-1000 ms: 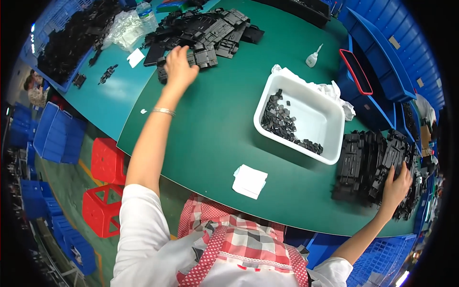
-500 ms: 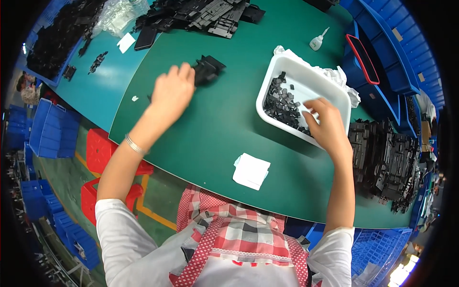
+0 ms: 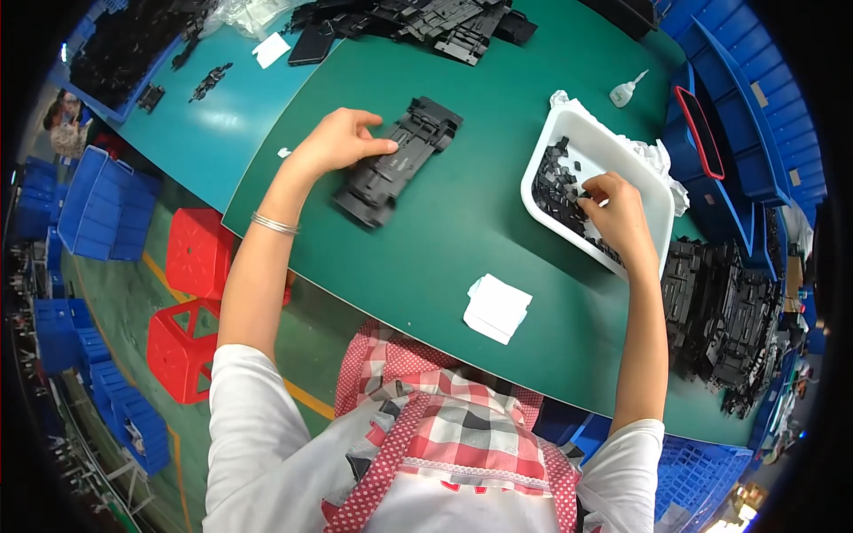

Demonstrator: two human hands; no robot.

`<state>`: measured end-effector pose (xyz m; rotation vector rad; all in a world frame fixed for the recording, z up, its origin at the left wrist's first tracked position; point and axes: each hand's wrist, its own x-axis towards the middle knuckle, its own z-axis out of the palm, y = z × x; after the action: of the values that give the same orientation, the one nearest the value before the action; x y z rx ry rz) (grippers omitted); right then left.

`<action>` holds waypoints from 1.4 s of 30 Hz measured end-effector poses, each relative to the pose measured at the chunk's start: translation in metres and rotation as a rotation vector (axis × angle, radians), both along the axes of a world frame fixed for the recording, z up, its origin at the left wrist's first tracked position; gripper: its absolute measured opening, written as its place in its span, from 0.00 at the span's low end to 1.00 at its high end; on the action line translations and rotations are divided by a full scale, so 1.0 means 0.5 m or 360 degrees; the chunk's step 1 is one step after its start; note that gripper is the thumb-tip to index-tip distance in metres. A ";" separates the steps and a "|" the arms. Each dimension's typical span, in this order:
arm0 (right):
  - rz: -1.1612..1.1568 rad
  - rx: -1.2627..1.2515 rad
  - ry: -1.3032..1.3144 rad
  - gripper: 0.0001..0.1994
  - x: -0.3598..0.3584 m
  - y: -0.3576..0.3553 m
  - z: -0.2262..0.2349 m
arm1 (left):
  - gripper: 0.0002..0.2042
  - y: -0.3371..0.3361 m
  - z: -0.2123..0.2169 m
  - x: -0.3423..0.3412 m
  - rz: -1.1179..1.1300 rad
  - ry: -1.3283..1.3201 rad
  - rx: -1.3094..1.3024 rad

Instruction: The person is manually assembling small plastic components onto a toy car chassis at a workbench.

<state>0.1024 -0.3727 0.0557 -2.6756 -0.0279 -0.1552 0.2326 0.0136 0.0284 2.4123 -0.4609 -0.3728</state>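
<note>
A long black plastic chassis-like part (image 3: pixel 404 162) lies on the green table at a slant, its near end slightly blurred. My left hand (image 3: pixel 338 142) is at its left side, thumb over the edge, fingers apart and not wrapped round it. In the white plastic tub (image 3: pixel 656 169) to the right, small black plastic pieces (image 3: pixel 555 188) are heaped along the left side. My right hand (image 3: pixel 619 213) reaches over this heap with thumb and forefinger pinched together. Whatever may be between those fingertips is too small to make out.
White paper squares (image 3: pixel 498 308) lie near the front edge. Stacked black parts (image 3: pixel 724 306) stand at right, more (image 3: pixel 444 27) at the back. A small white dropper bottle (image 3: pixel 625 92) stands behind the tub. Blue bins (image 3: pixel 737 133) line the right; red stools (image 3: pixel 200 253) stand left.
The black chassis-like part, earlier tilted and partly hidden by my left hand, now lies lengthwise on the table. My right hand's fingers have closed into a pinch over the small pieces.
</note>
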 end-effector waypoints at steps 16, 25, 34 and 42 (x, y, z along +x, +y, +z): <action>-0.0303 0.0261 0.0038 0.06 -0.034 -0.031 0.005 | 0.23 -0.057 0.088 -0.119 -0.1108 -0.0559 0.0731; -0.0161 0.1538 0.0278 0.13 -0.072 0.019 0.053 | 0.20 0.030 0.153 -0.045 -0.0721 0.0041 0.0933; -0.0066 0.1789 0.0219 0.04 -0.165 0.100 0.050 | 0.14 0.137 0.071 -0.154 -0.0274 0.0350 -0.0152; -0.0110 0.1258 0.0286 0.05 -0.263 0.188 0.012 | 0.12 -0.017 0.021 -0.412 0.0244 0.1185 -0.1551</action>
<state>-0.0291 -0.2789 0.0617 -1.8913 0.1518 0.0501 0.0265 0.0050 0.0387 1.2317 -0.0639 -0.7270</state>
